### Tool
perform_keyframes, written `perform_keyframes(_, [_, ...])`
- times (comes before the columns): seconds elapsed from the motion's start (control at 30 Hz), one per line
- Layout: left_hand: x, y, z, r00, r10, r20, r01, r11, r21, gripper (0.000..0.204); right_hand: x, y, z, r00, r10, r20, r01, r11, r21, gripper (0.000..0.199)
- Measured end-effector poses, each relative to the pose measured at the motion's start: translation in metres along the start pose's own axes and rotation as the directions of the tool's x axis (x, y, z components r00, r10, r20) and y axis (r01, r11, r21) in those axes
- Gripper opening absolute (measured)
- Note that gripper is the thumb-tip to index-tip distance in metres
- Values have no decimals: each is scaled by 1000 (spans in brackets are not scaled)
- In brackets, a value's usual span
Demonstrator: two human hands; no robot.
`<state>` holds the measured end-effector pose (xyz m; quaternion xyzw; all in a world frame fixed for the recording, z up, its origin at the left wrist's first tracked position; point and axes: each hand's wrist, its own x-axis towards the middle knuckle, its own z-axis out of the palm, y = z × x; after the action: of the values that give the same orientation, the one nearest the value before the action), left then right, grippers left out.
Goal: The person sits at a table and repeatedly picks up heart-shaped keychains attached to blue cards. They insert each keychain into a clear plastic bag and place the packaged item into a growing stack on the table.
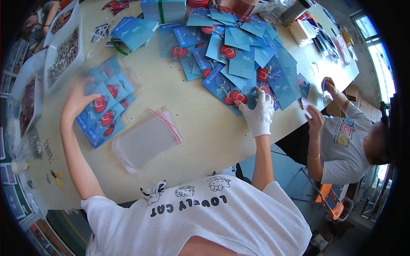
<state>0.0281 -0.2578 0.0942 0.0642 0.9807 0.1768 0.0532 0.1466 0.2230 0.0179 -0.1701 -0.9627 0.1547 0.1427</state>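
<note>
My bare left hand is at the left side of a pile of blue cards with red keychains, some in clear bags. Its thumb is stretched out toward the pile; the other fingers are apart and blurred. On my right hand is a white glove that leaves the thumb and a fingertip bare. This hand rests at the near edge of a large heap of blue cards, its fingers spread beside a card's red keychain. Between my hands lies a stack of clear zip bags with red seals.
White bins of metal parts and red pieces line the left edge. Yellow-handled pliers lie near the left corner. Banded card stacks and a dark bottle stand at the back. A co-worker handles small items at the right.
</note>
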Motion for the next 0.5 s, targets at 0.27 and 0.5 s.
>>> perform_keyframes(0.27, [-14, 136, 40, 880, 428, -204, -460, 875, -148, 34, -8, 3, -28, 909, 280, 310, -365, 892, 266, 52])
perform_keyframes(0.5, [-41, 209, 109, 845, 534, 36, -293, 517, -804, 40, -24, -19, -84, 654, -214, 725, -543, 535, 648, 49])
